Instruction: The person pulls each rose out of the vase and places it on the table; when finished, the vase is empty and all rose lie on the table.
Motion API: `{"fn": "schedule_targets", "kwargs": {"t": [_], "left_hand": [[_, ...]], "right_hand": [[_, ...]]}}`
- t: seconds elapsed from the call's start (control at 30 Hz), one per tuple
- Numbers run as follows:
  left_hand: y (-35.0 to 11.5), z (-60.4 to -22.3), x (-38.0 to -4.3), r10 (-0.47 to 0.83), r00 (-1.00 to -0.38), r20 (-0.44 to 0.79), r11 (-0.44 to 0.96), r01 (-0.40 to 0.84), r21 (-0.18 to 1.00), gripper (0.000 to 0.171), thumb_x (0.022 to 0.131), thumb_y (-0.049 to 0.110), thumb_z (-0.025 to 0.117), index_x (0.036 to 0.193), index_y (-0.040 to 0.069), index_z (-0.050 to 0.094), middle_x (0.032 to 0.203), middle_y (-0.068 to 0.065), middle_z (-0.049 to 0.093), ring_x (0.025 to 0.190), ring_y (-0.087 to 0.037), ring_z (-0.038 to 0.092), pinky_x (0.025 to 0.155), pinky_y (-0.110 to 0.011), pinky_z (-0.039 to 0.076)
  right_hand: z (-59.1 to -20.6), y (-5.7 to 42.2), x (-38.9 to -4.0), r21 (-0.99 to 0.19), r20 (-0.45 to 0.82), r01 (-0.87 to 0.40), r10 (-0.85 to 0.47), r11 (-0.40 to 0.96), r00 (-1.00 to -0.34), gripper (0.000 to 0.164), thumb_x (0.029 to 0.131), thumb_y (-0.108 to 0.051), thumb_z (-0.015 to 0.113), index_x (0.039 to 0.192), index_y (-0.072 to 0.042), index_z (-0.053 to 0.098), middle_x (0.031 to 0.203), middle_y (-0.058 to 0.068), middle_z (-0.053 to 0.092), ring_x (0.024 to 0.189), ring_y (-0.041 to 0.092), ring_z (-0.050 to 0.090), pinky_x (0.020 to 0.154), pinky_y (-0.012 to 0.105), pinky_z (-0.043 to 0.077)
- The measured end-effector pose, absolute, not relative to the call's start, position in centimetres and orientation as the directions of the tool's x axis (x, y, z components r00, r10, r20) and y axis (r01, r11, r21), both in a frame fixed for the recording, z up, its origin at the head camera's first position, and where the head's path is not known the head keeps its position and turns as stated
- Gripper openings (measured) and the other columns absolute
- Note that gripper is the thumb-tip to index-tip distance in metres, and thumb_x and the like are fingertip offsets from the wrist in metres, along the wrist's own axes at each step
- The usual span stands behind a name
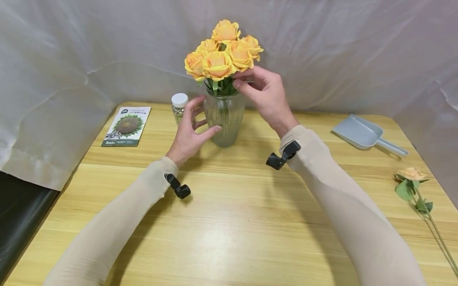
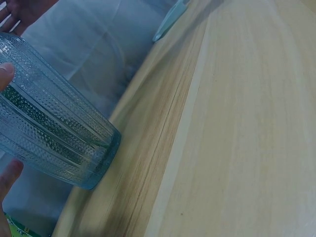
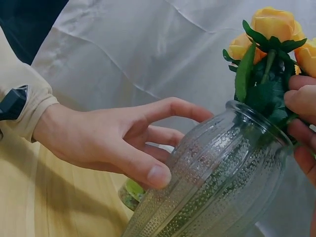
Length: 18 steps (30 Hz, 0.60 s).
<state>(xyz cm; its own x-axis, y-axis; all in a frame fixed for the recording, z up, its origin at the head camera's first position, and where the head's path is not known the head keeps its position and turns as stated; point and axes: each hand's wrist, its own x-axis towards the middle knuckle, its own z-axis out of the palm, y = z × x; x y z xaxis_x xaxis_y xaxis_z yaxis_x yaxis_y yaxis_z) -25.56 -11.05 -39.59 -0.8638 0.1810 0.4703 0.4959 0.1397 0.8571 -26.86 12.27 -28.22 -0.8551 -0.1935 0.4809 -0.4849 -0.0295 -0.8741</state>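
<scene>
Likely arranging roses in vase.
Left hand wide around vase; right hand under blooms, grip unclear. Next probably needs vase steadied.

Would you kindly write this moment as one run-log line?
left hand: curved around glass vase; right hand: at stems below yellow roses; vase: upright on table

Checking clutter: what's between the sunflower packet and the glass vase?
Head view: the white-capped jar and the left hand, which partly covers it, lie between packet and vase.
</scene>
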Motion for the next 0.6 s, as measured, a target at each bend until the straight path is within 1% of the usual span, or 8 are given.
{"fn": "schedule_targets", "kwargs": {"t": [0.17, 0.3, 0.43, 0.53, 0.6], "left_hand": [[-11.11, -39.42, -25.39, 0.185, -0.868, 0.461, 0.129, 0.487, 0.864, 0.089, 0.093, 0.009, 0.086, 0.165, 0.015, 0.034, 0.171, -0.002, 0.038, 0.154, -0.025, 0.048, 0.121, -0.047, 0.054], [-11.12, -39.4, -25.39, 0.184, -0.864, 0.468, 0.128, 0.493, 0.86, 0.089, 0.093, 0.01, 0.087, 0.165, 0.014, 0.034, 0.171, -0.003, 0.039, 0.154, -0.026, 0.048, 0.12, -0.047, 0.054], [-11.15, -39.41, -25.35, 0.183, -0.86, 0.477, 0.127, 0.502, 0.856, 0.089, 0.093, 0.009, 0.087, 0.164, 0.014, 0.034, 0.171, -0.004, 0.039, 0.153, -0.026, 0.049, 0.12, -0.048, 0.055], [-11.13, -39.35, -25.25, 0.183, -0.862, 0.472, 0.121, 0.497, 0.859, 0.089, 0.093, 0.008, 0.086, 0.165, 0.013, 0.034, 0.171, -0.003, 0.04, 0.154, -0.026, 0.048, 0.12, -0.048, 0.054], [-11.09, -39.3, -25.18, 0.183, -0.866, 0.466, 0.118, 0.49, 0.864, 0.09, 0.092, 0.007, 0.086, 0.165, 0.014, 0.034, 0.171, -0.003, 0.039, 0.154, -0.026, 0.048, 0.121, -0.048, 0.054]], "right_hand": [[-28.01, 11.98, -26.6, -0.86, 0.509, -0.499, -0.12, -0.101, -0.853, 0.013, 0.097, 0.003, 0.077, 0.107, -0.005, 0.079, 0.107, 0.006, 0.081, 0.106, 0.019, 0.076, 0.098, 0.031, 0.063], [-27.97, 11.87, -26.64, -0.851, 0.524, -0.513, -0.103, -0.112, -0.846, 0.015, 0.097, 0.006, 0.075, 0.106, -0.006, 0.077, 0.109, 0.004, 0.078, 0.107, 0.019, 0.076, 0.098, 0.03, 0.063], [-27.96, 11.68, -26.64, -0.848, 0.529, -0.52, -0.101, -0.103, -0.843, 0.022, 0.097, 0.007, 0.074, 0.117, -0.003, 0.074, 0.113, 0.003, 0.075, 0.108, 0.021, 0.075, 0.101, 0.032, 0.063], [-27.87, 11.5, -26.58, -0.848, 0.528, -0.52, -0.086, -0.103, -0.845, 0.03, 0.097, 0.007, 0.073, 0.126, -0.002, 0.071, 0.112, 0.002, 0.074, 0.107, 0.022, 0.074, 0.098, 0.031, 0.063], [-27.77, 11.39, -26.54, -0.844, 0.53, -0.519, -0.059, -0.136, -0.846, 0.031, 0.097, 0.008, 0.074, 0.126, -0.001, 0.071, 0.11, 0.003, 0.075, 0.107, 0.022, 0.075, 0.099, 0.032, 0.063]]}}
